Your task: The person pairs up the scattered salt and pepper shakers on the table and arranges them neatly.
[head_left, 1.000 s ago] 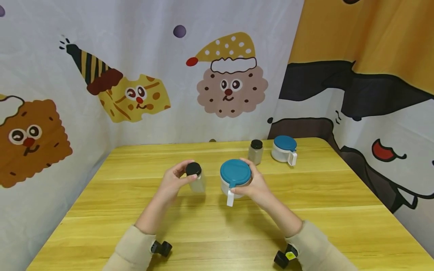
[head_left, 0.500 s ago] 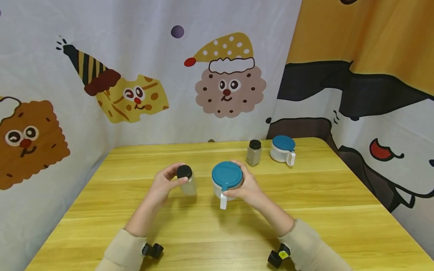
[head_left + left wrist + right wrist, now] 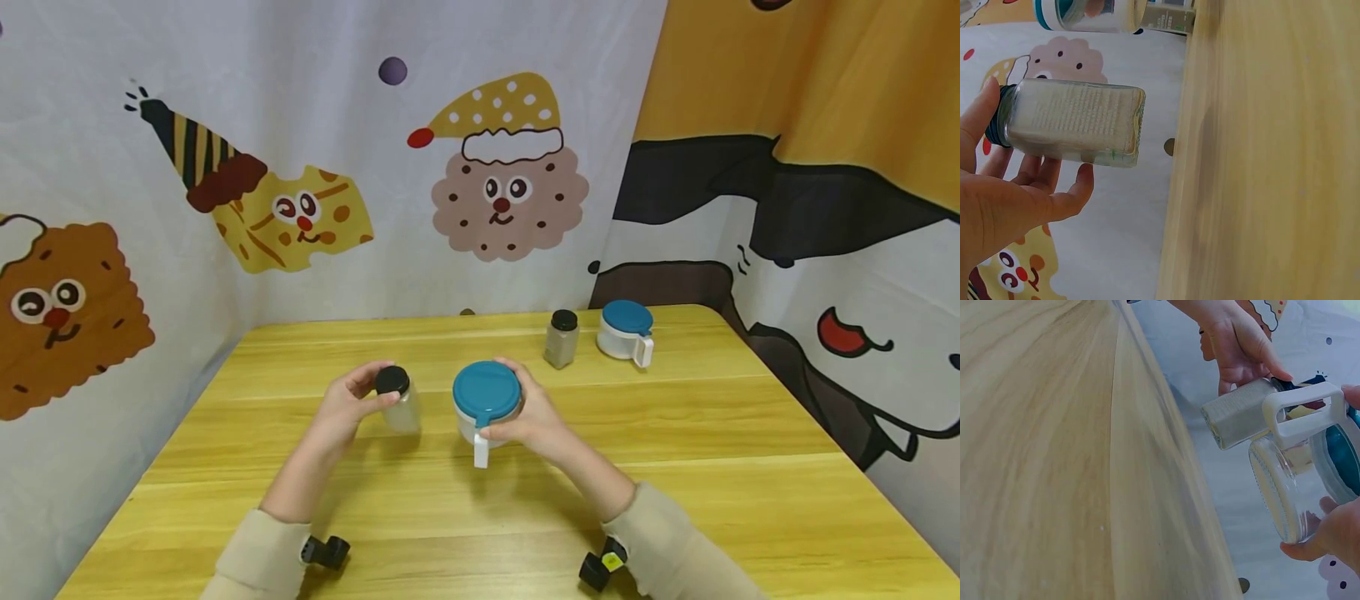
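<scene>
A person's two bare hands hold a pair of lidded containers over the middle of a pale wood-grain counter point(image 3: 450, 533). The left hand point(image 3: 343, 410) grips a square clear jar point(image 3: 406, 415) by its black screw cap point(image 3: 392, 380), thumb on the near side and the other fingers curled on the far side. Pale contents show through the wall. The right hand point(image 3: 536, 417) grasps a round, clear-walled canister point(image 3: 1282, 494) from its right side, fingers curled round the body just below its blue lid point(image 3: 486, 390), thumb close to the white handle point(image 3: 481, 450), which points toward the person.

Both wrist views show a gap beneath each container, so the two are held clear of the counter, near each other but apart. They are roughly upright, caps uppermost; gripping them high probably keeps them steady and leaves their bases free. The handle is not used as the main hold, perhaps because a grasp round the body balances better.

Near the counter's far edge, toward its far right corner, stand a matching black-capped jar point(image 3: 561, 343) and, just right of it, a matching blue-lidded canister point(image 3: 619, 342), maybe set back to leave the hands room. A curtain point(image 3: 315, 67) printed with cartoon biscuits and cheese hangs behind.
</scene>
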### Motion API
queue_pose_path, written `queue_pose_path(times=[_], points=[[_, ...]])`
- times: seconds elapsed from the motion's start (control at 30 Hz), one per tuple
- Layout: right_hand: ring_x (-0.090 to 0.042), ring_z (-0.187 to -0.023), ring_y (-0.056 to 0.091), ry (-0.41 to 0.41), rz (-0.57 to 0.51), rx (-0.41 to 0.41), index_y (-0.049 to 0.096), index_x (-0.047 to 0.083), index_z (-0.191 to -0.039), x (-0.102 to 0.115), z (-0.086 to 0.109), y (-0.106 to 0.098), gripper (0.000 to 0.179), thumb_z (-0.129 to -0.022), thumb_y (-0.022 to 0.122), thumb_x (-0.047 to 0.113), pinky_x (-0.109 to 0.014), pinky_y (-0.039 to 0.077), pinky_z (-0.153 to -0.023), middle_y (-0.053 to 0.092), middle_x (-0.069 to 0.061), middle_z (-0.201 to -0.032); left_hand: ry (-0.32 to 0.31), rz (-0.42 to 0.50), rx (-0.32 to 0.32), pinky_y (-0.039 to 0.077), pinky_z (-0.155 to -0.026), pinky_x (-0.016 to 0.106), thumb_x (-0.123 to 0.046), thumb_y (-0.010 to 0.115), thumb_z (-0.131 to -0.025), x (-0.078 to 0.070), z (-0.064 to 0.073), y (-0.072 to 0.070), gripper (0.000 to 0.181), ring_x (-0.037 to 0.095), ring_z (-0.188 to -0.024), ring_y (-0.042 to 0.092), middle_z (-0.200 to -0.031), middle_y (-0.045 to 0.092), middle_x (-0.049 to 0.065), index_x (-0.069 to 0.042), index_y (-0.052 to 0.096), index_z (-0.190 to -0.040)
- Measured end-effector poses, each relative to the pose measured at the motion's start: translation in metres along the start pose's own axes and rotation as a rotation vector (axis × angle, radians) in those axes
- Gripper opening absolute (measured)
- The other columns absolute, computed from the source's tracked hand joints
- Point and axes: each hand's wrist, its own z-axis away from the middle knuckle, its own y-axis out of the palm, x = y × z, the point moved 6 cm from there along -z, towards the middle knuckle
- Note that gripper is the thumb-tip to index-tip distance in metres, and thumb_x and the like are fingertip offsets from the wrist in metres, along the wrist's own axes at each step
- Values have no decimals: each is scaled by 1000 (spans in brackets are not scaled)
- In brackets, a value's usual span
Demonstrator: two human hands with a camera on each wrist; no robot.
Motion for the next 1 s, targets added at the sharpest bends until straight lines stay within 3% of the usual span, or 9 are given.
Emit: queue_pose_path(times=[0.37,1.0], points=[[-35,-124,45,2,27,16,32,14,-146,-3,-5,9,97,-65,84,-3,-54,32,-103,45,-16,-138,7,-34,23,24,-107,50,-8,74,-84,6,2,-9,56,30,-125,42,-128,54,17,4,50,-133],[-34,-124,45,-45,-35,100,30,9,-145,-7,-14,27,97,-65,83,-4,-51,31,-104,45,-17,-137,1,-85,50,33,-99,41,-9,74,-85,14,-2,-27,56,25,-113,50,-125,54,17,5,48,-133]])
